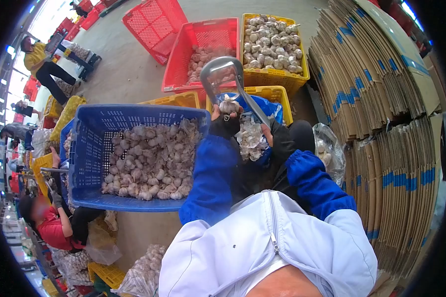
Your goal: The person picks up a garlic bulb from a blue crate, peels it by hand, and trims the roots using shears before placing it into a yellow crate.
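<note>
Garlic bulb (229, 105) was above the lap, left hand (225, 126) fingers clamped on it, against the metal shears (222, 74). Right hand (268, 134) was mostly hidden; I couldn't tell its grip. I judged trimming in hand; a cut calls for fingertips kept clear. Blue crate (86, 148) of garlic stood left.

Bright even daylight, strong fisheye distortion, dark vignetted corners

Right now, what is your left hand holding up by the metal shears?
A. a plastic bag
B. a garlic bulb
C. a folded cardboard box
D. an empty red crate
B: the gloved left hand grips a garlic bulb right beside the metal shears, next to the blue crate of garlic.
</note>
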Demonstrator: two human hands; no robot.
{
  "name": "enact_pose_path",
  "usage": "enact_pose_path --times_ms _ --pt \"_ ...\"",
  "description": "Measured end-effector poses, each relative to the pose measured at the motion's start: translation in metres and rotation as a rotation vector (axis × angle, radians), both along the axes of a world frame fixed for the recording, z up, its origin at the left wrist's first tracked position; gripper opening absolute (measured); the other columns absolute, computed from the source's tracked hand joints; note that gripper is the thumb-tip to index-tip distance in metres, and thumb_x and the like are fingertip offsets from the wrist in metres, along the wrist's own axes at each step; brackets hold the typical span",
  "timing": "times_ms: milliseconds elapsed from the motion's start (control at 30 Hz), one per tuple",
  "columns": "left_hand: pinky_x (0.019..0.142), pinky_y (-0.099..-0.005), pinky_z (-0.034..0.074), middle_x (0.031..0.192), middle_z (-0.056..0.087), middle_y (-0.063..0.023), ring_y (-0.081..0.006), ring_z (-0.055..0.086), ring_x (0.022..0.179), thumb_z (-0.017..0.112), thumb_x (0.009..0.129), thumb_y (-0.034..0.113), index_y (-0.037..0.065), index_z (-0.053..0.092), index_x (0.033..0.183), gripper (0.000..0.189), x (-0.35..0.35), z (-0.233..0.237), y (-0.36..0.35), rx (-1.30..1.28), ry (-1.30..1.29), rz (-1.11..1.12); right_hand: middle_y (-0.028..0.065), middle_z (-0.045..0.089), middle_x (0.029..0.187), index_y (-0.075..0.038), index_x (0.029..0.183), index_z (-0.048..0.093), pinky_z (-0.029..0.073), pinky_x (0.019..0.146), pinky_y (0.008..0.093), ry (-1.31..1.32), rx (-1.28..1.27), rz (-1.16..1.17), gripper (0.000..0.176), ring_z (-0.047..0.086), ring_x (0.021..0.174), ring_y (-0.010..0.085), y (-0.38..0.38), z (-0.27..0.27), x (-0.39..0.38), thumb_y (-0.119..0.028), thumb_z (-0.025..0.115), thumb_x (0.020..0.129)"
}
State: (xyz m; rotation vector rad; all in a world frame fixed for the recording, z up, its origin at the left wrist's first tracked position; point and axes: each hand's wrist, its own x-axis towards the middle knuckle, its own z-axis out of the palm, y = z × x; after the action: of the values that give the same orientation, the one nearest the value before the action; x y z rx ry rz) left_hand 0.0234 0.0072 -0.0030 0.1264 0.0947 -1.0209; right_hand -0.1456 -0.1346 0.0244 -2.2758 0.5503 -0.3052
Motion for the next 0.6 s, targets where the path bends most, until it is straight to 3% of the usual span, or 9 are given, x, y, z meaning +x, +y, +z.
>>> enact_pose_path --times_ms 100,233,267,333,400,467,533,567,600 --pt "0.059 -0.0401 0.052 0.107 0.048 -0.0255 -0.0356 0.052 0.091 0.038 0.084 0.050 0.003 0.038 0.118 0.057 0.005 -0.018 0.000 -0.288 0.047 -0.105 0.0168 0.058 0.073 -0.004 0.091 0.055 0.044 0.060 0.0376 -0.141 -0.104 -0.044 0.025 0.057 0.069 0.0329 0.007 -0.014 0.007 -0.028 0.051 0.083" --pt "0.064 -0.0416 0.051 0.109 0.050 -0.0212 -0.0345 0.051 0.094 0.041 0.084 0.042 0.002 0.041 0.116 0.051 0.021 -0.048 -0.002 -0.104 -0.197 0.004 0.0184 0.056 0.071 -0.005 0.085 0.053 0.042 0.056 0.0421 -0.263 -0.169 0.023 0.019 0.055 0.069 0.0381 -0.013 -0.084 0.043 -0.024 0.054 0.082" --pt "0.066 -0.0429 0.051 0.110 0.050 -0.0206 -0.0345 0.051 0.095 0.042 0.084 0.040 0.002 0.042 0.115 0.049 0.023 -0.048 -0.001 -0.113 -0.163 -0.009 0.0170 0.055 0.062 -0.005 0.085 0.054 0.043 0.051 0.0433 -0.306 -0.238 0.003 0.027 0.055 0.060 0.0376 -0.015 -0.095 0.051 -0.031 0.055 0.080" --pt "0.073 -0.0442 0.050 0.109 0.050 -0.0222 -0.0351 0.049 0.101 0.047 0.082 0.031 0.000 0.045 0.111 0.043 0.012 -0.033 0.010 -0.066 -0.033 0.034 0.0178 0.056 0.064 -0.005 0.085 0.054 0.043 0.051 0.0431 -0.346 -0.161 0.019 0.028 0.056 0.061 0.0374 -0.017 -0.095 0.057 -0.032 0.055 0.080" --pt "0.075 -0.0452 0.049 0.107 0.051 -0.0240 -0.0356 0.050 0.099 0.048 0.081 0.030 0.000 0.046 0.110 0.042 0.001 -0.036 0.023 -0.105 -0.279 0.121 0.0192 0.057 0.068 -0.005 0.086 0.054 0.044 0.053 0.0432 -0.280 -0.110 -0.002 0.030 0.057 0.064 0.0366 -0.014 -0.089 0.047 -0.034 0.055 0.080" --pt "0.069 -0.0436 0.051 0.100 0.053 -0.0270 -0.0353 0.057 0.084 0.045 0.083 0.034 0.000 0.047 0.107 0.042 0.005 -0.048 0.048 0.086 -0.175 0.085 0.0194 0.057 0.068 -0.005 0.088 0.055 0.044 0.054 0.0431 -0.253 -0.135 -0.005 0.031 0.057 0.065 0.0367 -0.016 -0.087 0.044 -0.035 0.055 0.080" --pt "0.060 -0.0406 0.052 0.097 0.054 -0.0272 -0.0342 0.059 0.073 0.041 0.084 0.037 -0.001 0.047 0.106 0.044 -0.012 -0.022 0.056 0.049 -0.243 0.037 0.0184 0.058 0.071 -0.005 0.093 0.055 0.045 0.058 0.0412 -0.120 -0.164 -0.003 0.035 0.057 0.067 0.0354 -0.013 -0.066 0.035 -0.037 0.055 0.079" --pt "0.055 -0.0391 0.053 0.095 0.055 -0.0274 -0.0336 0.060 0.067 0.039 0.085 0.039 -0.001 0.047 0.105 0.045 -0.019 -0.011 0.056 0.025 -0.278 0.009 0.0177 0.059 0.072 -0.005 0.093 0.056 0.045 0.060 0.0403 -0.269 -0.307 -0.061 0.035 0.057 0.069 0.0348 -0.009 -0.044 0.030 -0.037 0.055 0.079" --pt "0.042 -0.0329 0.049 0.089 0.057 -0.0243 -0.0289 0.059 0.057 0.034 0.086 0.043 -0.001 0.047 0.104 0.049 -0.021 -0.012 0.056 0.161 -0.497 0.039 0.0170 0.059 0.073 -0.005 0.093 0.056 0.046 0.061 0.0394 -0.418 -0.453 -0.122 0.035 0.057 0.070 0.0342 -0.001 -0.021 0.027 -0.037 0.055 0.079"
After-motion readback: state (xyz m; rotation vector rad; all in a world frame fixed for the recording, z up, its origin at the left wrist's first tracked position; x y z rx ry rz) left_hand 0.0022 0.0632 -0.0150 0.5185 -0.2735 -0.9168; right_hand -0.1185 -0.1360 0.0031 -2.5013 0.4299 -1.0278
